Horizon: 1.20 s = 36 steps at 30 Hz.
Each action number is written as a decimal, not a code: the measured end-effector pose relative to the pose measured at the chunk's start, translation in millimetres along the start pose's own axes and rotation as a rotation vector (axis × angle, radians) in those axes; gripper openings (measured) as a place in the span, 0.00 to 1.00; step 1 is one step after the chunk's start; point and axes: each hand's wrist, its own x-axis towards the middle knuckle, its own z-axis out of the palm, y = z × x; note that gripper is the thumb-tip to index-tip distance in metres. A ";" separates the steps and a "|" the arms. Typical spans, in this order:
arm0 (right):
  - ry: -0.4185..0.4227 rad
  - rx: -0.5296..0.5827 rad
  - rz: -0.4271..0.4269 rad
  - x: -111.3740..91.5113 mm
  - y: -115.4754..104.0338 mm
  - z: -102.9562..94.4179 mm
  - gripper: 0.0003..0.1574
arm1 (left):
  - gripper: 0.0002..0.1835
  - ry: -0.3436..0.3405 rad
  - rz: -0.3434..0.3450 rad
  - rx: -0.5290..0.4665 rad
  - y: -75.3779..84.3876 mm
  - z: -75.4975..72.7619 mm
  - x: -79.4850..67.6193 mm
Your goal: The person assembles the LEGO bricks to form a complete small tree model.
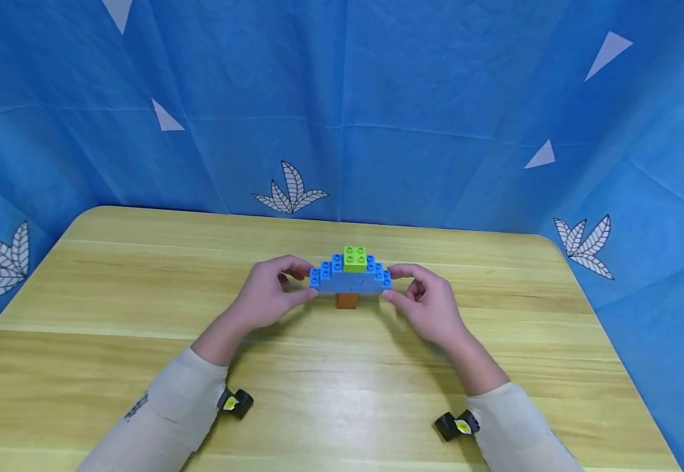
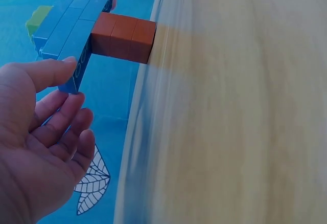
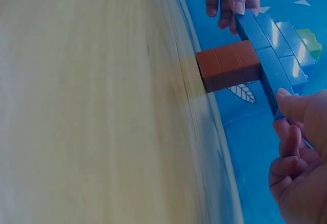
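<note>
A tree-shaped build of toy bricks stands upright near the middle of the table. Its brown trunk [image 1: 347, 301] is a stack of three bricks, seen from the side in the left wrist view. On top sits a stepped crown of blue bricks [image 1: 342, 282], widest at the bottom, with one lime green brick [image 1: 354, 263] at the peak. My left hand [image 1: 268, 294] pinches the left end of the lowest blue layer, thumb in front and fingers behind. At the opposite end, my right hand [image 1: 432, 305] pinches the same layer with thumb [image 3: 294, 104] and fingers.
The pale wooden table [image 1: 141, 288] has rounded far corners. Behind it hangs a blue cloth [image 1: 413, 85] printed with white triangles and leaves. A small black device [image 1: 236, 402] is strapped at the left cuff, another black device [image 1: 457, 425] at the right.
</note>
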 end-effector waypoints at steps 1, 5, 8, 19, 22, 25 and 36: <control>0.008 0.006 0.007 0.4 0.6 0.9 0.22 | 0.18 0.005 -0.003 -0.005 -0.5 0.5 0.2; 0.039 0.047 0.041 2.5 1.2 4.5 0.21 | 0.19 0.031 -0.024 -0.036 -1.8 2.7 0.7; 0.057 0.075 0.069 5.2 0.7 7.7 0.21 | 0.21 0.060 -0.041 -0.048 -2.6 4.8 2.2; 0.085 0.132 0.207 19.3 1.9 19.8 0.18 | 0.20 0.095 -0.119 -0.042 -7.9 11.9 10.1; 0.080 0.120 0.225 22.9 2.4 22.3 0.18 | 0.20 0.097 -0.149 -0.042 -7.9 12.3 12.5; 0.076 0.104 0.241 25.5 3.8 24.3 0.18 | 0.21 0.095 -0.188 -0.037 -8.0 12.4 15.4; 0.048 0.118 0.366 31.6 6.6 30.1 0.15 | 0.18 0.067 -0.340 -0.021 -12.5 15.3 24.9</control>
